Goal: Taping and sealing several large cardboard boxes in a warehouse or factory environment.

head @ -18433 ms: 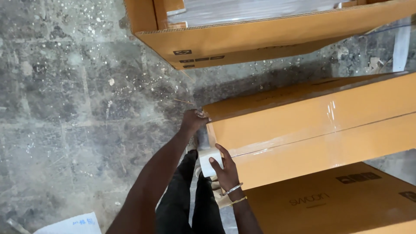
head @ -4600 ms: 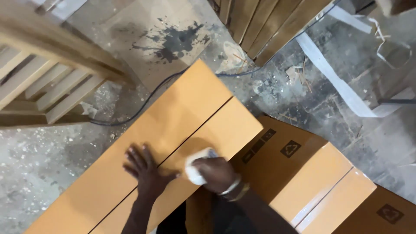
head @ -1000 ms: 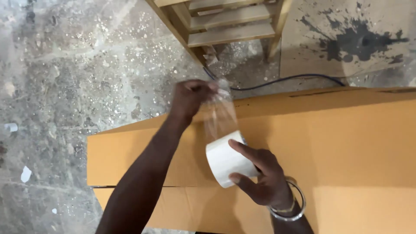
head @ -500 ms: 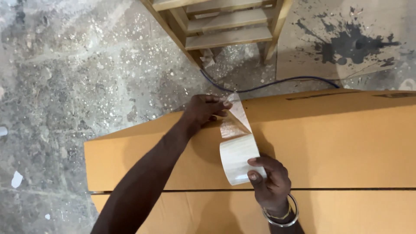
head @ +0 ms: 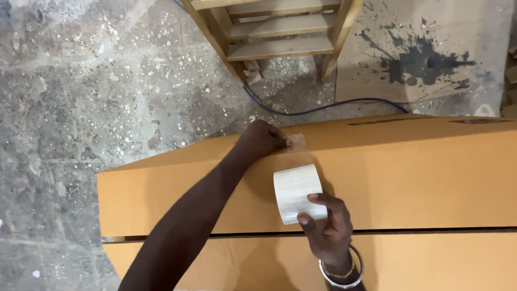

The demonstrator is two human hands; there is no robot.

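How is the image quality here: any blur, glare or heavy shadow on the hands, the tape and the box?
Head view: sharp overall, with even, soft light. The left hand and the tape roll in the right hand cast only faint shadows on the cardboard box. The clear tape strip shows a slight sheen, no strong glare. The box's straight edges look slightly bowed.

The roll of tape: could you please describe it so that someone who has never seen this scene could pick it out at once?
Start at the long tan cardboard box that fills the lower half of the head view. Near the middle of its top face, the right hand grips a pale, whitish roll of tape. It is the only white cylinder on the box, and a clear strip runs from it up to the left hand.
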